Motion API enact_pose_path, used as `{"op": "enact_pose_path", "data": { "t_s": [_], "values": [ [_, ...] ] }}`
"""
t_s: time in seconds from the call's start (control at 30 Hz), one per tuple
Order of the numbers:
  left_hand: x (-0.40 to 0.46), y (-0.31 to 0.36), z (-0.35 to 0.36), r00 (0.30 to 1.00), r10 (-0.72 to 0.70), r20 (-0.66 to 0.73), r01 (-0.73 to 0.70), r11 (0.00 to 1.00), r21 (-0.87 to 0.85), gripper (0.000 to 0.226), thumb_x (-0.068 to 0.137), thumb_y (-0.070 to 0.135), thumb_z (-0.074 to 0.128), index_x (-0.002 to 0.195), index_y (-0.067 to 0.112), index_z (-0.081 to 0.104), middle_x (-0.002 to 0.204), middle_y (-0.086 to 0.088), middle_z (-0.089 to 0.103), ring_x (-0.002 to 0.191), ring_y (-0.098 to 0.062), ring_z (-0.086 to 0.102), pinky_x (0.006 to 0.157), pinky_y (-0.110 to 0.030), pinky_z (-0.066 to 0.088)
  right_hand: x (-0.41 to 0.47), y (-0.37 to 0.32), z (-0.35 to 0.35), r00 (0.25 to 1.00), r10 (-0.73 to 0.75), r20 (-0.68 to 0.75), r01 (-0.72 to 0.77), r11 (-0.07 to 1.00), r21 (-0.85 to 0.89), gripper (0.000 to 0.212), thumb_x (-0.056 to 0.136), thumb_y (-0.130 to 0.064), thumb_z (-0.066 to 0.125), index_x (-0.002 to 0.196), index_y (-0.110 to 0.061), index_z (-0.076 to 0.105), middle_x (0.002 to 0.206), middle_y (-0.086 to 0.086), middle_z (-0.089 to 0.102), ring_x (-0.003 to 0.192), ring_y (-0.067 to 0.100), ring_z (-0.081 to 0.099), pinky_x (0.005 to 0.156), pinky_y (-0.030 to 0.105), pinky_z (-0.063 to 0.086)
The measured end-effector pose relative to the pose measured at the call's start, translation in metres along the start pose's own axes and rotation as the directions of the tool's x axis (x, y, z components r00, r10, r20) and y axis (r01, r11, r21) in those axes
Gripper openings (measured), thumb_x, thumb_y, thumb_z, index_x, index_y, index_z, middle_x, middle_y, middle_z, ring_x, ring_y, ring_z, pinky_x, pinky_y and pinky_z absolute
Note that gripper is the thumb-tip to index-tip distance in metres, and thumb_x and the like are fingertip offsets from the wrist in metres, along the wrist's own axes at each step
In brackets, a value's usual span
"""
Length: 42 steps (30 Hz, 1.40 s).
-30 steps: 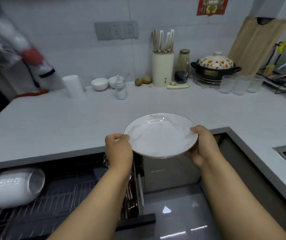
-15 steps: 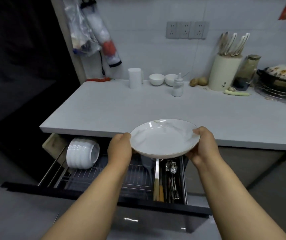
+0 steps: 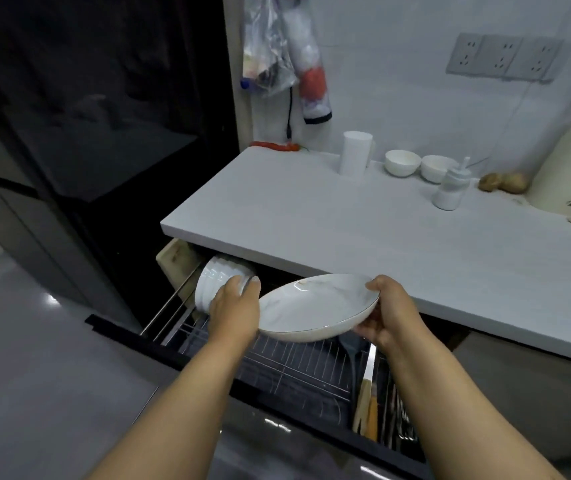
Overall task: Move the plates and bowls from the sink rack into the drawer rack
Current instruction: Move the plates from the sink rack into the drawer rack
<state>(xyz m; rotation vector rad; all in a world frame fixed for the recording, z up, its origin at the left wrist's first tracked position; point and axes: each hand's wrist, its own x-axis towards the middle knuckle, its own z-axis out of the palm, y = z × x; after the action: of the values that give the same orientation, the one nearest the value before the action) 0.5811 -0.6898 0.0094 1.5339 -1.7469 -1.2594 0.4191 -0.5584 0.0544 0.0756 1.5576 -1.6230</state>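
A shallow white ceramic plate with a thin gold rim and faint marbling [image 3: 317,306] is held in the air above the open pull-out drawer rack of chrome wire [image 3: 294,367], tilted so that its left edge sits lower than its right. The right hand [image 3: 382,315] grips the plate's right rim, thumb on top and fingers curled underneath. The left hand [image 3: 234,311] is closed around the left rim; its back faces the camera and hides the contact, so the exact finger placement cannot be told. The plate does not touch the rack.

At the rack's far left a stack of white ribbed ceramic bowls [image 3: 216,284] lies on its side, just behind the left hand. At the rack's right end a narrow compartment holds wooden-handled utensils and metal cutlery [image 3: 381,415].

The drawer sits below the grey tabletop [image 3: 363,237], which carries a white cylindrical cup [image 3: 356,153], two small white bowls [image 3: 419,163] and a white squeeze bottle [image 3: 450,187] near the wall.
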Motion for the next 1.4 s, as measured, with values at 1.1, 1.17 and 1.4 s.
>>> {"op": "enact_pose_path", "data": {
  "t_s": [1.1, 1.17, 1.4],
  "values": [
    [0.125, -0.172, -0.035, 0.972, 0.235, 0.010, -0.152, 0.594, 0.790, 0.076, 0.092, 0.062, 0.012, 0.153, 0.018, -0.002, 0.160, -0.008, -0.006, 0.146, -0.021, -0.015, 0.116, -0.049, -0.011, 0.235, 0.136, 0.186, 0.996, -0.074, -0.040, 0.020, 0.668, -0.744, 0.043, 0.086, -0.016, 0.058, 0.125, -0.004, 0.045, 0.106, 0.013, 0.057, 0.105, 0.038, 0.059, 0.090, 0.050, 0.051],
    [0.126, -0.175, -0.034, 0.972, 0.237, 0.013, -0.154, 0.590, 0.792, 0.077, 0.092, 0.062, 0.011, 0.153, 0.017, 0.001, 0.160, -0.010, -0.001, 0.148, -0.022, -0.009, 0.117, -0.050, -0.005, 0.249, 0.140, 0.192, 0.997, -0.078, -0.027, 0.028, 0.634, -0.773, 0.050, 0.079, -0.023, 0.060, 0.124, -0.006, 0.046, 0.114, 0.015, 0.062, 0.105, 0.039, 0.060, 0.089, 0.051, 0.051],
    [0.128, -0.179, -0.034, 0.973, 0.230, 0.017, -0.154, 0.594, 0.790, 0.078, 0.092, 0.063, 0.014, 0.153, 0.016, 0.004, 0.160, -0.010, 0.003, 0.148, -0.024, -0.003, 0.118, -0.050, 0.000, 0.292, 0.155, 0.212, 0.992, -0.123, 0.016, 0.081, 0.541, -0.837, 0.053, 0.075, -0.045, 0.056, 0.116, -0.012, 0.053, 0.106, 0.013, 0.066, 0.098, 0.037, 0.065, 0.081, 0.051, 0.055]
  ]
}}
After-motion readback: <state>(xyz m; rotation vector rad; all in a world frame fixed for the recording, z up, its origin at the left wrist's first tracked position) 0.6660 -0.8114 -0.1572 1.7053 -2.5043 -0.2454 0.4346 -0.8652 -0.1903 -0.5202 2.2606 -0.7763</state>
